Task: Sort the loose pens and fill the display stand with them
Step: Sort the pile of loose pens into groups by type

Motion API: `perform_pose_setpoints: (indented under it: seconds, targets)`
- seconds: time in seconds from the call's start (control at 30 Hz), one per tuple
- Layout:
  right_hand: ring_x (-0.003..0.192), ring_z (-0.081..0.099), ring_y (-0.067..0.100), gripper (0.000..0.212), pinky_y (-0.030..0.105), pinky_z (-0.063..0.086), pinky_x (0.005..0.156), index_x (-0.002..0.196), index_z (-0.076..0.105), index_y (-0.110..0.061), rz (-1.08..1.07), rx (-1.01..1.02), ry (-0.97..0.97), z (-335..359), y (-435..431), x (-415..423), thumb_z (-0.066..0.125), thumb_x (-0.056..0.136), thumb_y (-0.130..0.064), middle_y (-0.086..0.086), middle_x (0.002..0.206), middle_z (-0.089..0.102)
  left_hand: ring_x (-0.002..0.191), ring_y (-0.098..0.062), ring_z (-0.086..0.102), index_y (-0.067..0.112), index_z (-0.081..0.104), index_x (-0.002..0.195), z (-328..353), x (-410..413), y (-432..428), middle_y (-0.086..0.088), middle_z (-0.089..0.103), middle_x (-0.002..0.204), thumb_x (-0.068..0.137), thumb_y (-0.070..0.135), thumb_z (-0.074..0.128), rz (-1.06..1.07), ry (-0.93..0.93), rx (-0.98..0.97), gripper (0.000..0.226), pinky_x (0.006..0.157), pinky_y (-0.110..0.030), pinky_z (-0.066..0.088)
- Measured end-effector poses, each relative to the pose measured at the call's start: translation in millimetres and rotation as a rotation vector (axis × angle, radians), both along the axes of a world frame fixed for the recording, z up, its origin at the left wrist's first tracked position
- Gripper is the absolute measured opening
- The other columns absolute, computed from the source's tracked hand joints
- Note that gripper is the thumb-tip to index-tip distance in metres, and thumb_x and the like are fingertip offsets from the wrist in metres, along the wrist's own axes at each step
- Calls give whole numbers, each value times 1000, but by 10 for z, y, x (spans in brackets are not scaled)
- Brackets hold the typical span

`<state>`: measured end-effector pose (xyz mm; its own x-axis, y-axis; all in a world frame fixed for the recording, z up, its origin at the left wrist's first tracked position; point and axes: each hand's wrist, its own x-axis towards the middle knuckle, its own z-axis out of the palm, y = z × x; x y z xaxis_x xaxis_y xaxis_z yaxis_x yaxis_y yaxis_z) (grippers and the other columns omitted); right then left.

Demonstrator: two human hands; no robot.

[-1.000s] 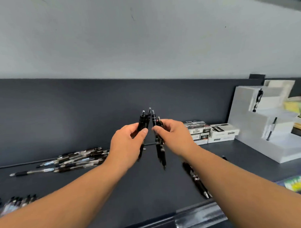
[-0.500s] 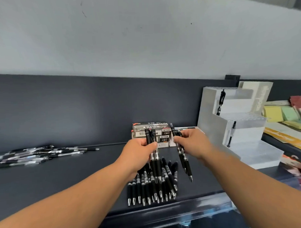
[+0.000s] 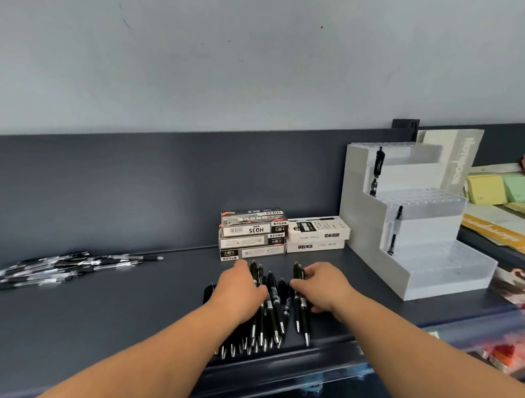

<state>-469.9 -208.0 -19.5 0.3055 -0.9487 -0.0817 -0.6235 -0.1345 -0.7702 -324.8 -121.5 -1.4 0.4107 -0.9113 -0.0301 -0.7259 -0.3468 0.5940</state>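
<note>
Head view: left hand (image 3: 239, 292) and right hand (image 3: 321, 289) rest on a heap of black pens (image 3: 272, 311) left of the white stepped stand (image 3: 363, 225).

The left hand curls over several black pens at the heap's far side from the stand, and the right hand pinches two more at the side nearer the stand; the hands are apart, with the heap's middle between them. The heap lies on a dark shelf (image 3: 110, 308), tips toward its front edge. Two upright pens (image 3: 378, 171) sit in the stand on different steps. Boxes (image 3: 252, 235) are stacked just left of the stand. Clear pens (image 3: 64, 266) lie well left of it, and coloured pads (image 3: 499, 189) lie to its right.
</note>
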Motion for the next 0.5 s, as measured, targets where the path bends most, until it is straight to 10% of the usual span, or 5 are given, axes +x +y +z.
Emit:
perform_pose_setpoints:
  seconds: [0.17,0.5]
  targets:
    - [121,52,21,60,29,42,101,140,44,-19,66,-238,265,-39,40,-97,64,87,-37,4,135,51,138,-20,27,23,20,149,-121,-80,103,3,25,151,95,40,49,-103,-266,-62,64,112,-35,28]
    - [115,51,9,39,17,35,97,129,58,-27,303,-448,239,-158,75,-99,62,90,-35,-5,134,51,147,-13,1,26,11,153,-275,-79,213,12,-7,160,95,54,41,-254,-237,-19,70,120,-37,9]
